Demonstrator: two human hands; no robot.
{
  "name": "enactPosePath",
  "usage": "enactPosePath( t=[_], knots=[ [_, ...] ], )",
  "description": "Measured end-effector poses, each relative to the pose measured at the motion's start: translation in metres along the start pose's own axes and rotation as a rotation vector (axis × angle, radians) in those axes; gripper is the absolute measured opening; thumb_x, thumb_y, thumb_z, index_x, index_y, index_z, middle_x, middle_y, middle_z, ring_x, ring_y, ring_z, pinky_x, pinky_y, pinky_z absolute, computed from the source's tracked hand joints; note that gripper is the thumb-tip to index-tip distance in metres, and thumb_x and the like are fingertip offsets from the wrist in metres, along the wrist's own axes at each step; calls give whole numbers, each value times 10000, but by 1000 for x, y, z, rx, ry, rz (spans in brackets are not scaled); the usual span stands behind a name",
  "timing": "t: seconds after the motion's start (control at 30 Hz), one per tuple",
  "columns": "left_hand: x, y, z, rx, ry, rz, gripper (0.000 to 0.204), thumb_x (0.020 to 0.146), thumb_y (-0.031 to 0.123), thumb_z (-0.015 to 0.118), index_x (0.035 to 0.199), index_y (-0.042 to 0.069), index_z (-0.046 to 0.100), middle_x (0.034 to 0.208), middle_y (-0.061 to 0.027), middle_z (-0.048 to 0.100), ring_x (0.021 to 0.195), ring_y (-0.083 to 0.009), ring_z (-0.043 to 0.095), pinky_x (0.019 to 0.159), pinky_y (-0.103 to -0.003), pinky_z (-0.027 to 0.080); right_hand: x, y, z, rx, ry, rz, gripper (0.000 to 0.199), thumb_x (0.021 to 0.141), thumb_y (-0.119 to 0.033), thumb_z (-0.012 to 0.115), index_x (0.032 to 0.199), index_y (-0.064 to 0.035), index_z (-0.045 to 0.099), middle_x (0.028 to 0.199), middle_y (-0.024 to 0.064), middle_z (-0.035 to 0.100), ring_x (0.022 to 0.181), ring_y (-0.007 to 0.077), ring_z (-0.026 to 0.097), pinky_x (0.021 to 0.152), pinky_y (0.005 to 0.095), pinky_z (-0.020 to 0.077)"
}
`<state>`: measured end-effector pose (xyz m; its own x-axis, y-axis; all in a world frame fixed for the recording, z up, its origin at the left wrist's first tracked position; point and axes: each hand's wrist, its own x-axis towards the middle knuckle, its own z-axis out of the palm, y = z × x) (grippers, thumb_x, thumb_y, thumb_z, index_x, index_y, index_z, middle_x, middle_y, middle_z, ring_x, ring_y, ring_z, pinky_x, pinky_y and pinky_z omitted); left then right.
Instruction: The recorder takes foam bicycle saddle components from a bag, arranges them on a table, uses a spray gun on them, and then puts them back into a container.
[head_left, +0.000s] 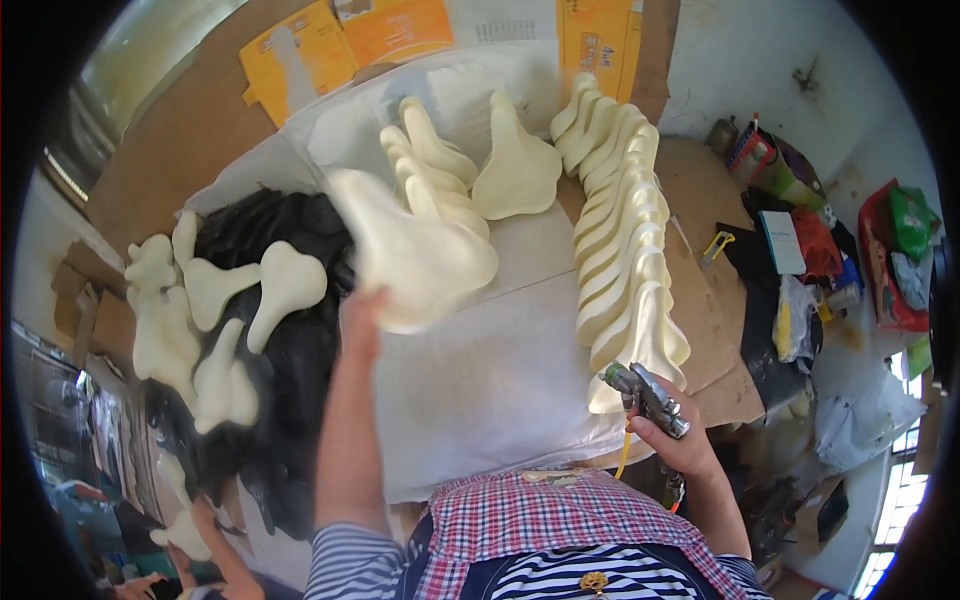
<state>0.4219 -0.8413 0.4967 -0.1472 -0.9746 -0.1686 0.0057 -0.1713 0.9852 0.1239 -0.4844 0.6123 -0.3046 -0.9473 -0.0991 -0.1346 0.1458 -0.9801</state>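
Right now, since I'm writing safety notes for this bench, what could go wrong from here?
First, the left hand holds a large cream piece near one edge, so that grip might slip. Second, this piece appears close to the small cluster beyond it and could knock it. Third, the spray gun in the right hand overlaps the long row's near end in this view; contact is unclear, but a bump might disturb those closely packed pieces.

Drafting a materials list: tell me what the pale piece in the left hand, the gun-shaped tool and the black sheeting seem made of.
Pale piece: perhaps moulded foam or plastic; smooth, satiny cream curves, somewhat blurred here.
Gun-shaped tool: probably metal; silvery, with bright glints.
Black sheeting: plastic film or coated cloth, unclear; glossy folds.
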Motion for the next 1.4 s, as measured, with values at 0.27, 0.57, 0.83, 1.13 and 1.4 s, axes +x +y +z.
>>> enactPosePath(
  t=[0.27, 0.57, 0.83, 1.13, 1.4],
  knots=[
    [77, 174, -114, -412, 184, 608, 480, 936, 217, 426, 1377, 149, 251, 1300, -132, 380, 1148, -380, 426, 969, -533, 380, 40, -37, -21, -8, 186, -55, 549, 793, -83, 640, 1281, 39, 419, 939, 56, 574, 810, 114, 552, 747, 267, 468],
    [215, 33, 193, 492, -230, 197, 307, 739, 91, 594, 1044, 64, 604, 918, -48, 604, 817, -162, 573, 718, -282, 462, 80, -73, -21, 117, 321, -163, 525, 793, -59, 621, 1266, 52, 421, 860, 81, 591, 758, 126, 575, 698, 275, 484],
    [251, -14, 247, 1168, -188, 206, 256, 711, 191, 610, 926, 53, 615, 1077, -172, 602, 1015, -344, 568, 822, -426, 453, 87, -46, -46, 2, 297, 60, 549, 771, -73, 647, 1266, 47, 439, 905, 73, 591, 821, 130, 583, 772, 283, 471],
    [264, 131, 149, 110, -13, 337, 306, 766, 164, 657, 1017, -6, 619, 947, -92, 636, 827, -178, 589, 724, -295, 455, 131, -75, -46, 101, 447, -167, 600, 768, -93, 653, 1292, 40, 392, 822, 80, 573, 714, 133, 574, 669, 252, 483],
    [273, 26, 280, -34, -421, -26, 370, 716, 166, 687, 1035, -9, 625, 938, -68, 644, 821, -183, 597, 802, -326, 446, 129, -42, -48, 107, 373, 69, 524, 763, -37, 642, 1237, 66, 443, 827, 63, 582, 737, 119, 575, 709, 265, 497]
  ],
)
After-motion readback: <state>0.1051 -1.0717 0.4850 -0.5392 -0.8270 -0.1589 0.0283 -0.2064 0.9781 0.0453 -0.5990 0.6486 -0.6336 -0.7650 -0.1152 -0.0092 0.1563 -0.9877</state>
